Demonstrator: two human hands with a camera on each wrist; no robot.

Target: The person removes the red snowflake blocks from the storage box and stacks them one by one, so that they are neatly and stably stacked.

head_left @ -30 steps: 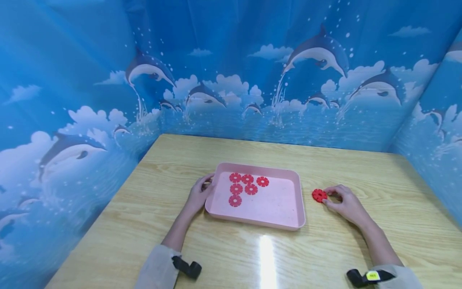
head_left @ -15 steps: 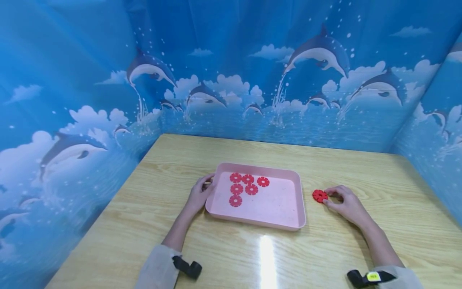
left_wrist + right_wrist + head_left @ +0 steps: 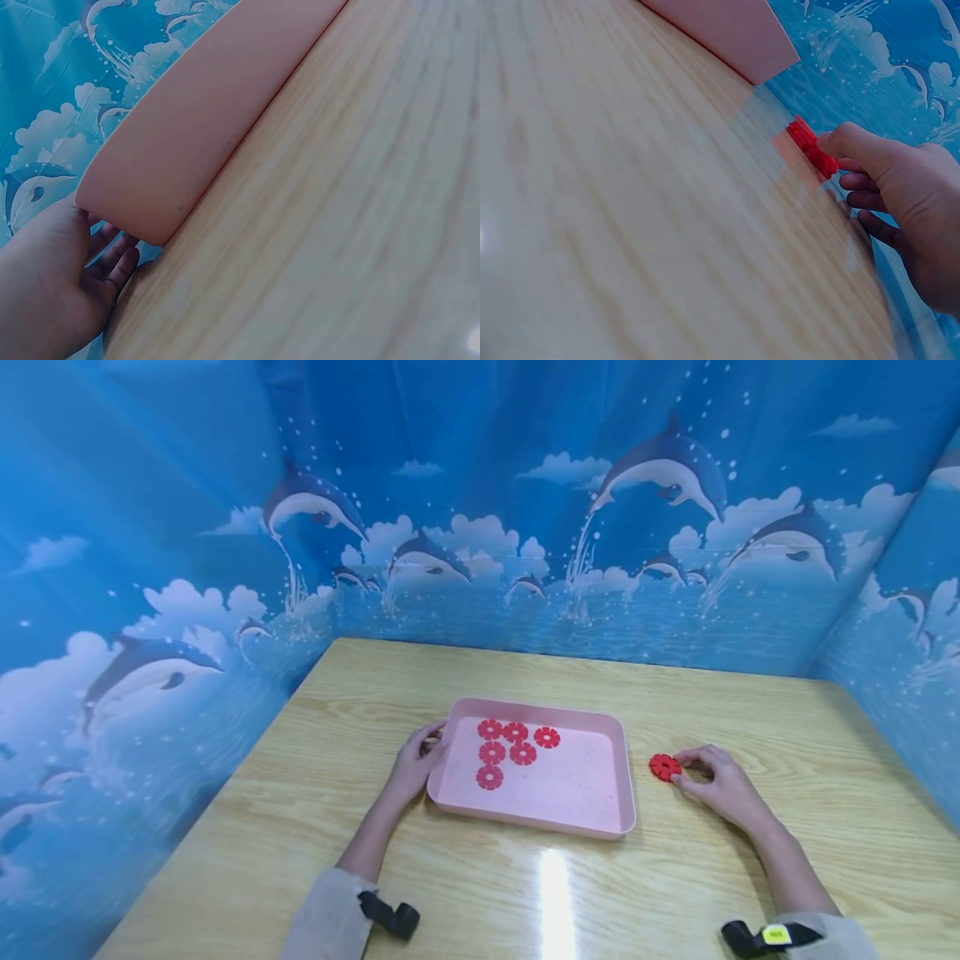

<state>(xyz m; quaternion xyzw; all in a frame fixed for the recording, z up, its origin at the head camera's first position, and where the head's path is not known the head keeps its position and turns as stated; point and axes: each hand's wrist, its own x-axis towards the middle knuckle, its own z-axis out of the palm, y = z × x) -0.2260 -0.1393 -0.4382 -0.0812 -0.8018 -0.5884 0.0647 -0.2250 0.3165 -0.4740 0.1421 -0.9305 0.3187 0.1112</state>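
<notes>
A pink tray (image 3: 577, 793) lies on the table, holding several red notched plastic discs (image 3: 491, 752), flower-like with a hole in the middle. My left hand (image 3: 412, 764) holds the tray's left end, its thumb at the rim; the left wrist view shows the fingers bent beside the tray's corner (image 3: 150, 202). To the right of the tray, my right hand (image 3: 716, 782) pinches a small stack of the same red discs (image 3: 664, 767) between thumb and forefinger. From the side, in the right wrist view, the stack (image 3: 810, 146) looks thick and sits low at the table. The other right fingers curl loosely.
The wood-grain table (image 3: 375, 685) runs back to a blue curtain (image 3: 480, 585) printed with dolphins. A bright light reflection (image 3: 555, 902) shows in front of the tray. Black wrist cameras (image 3: 390, 917) are strapped over both sleeves.
</notes>
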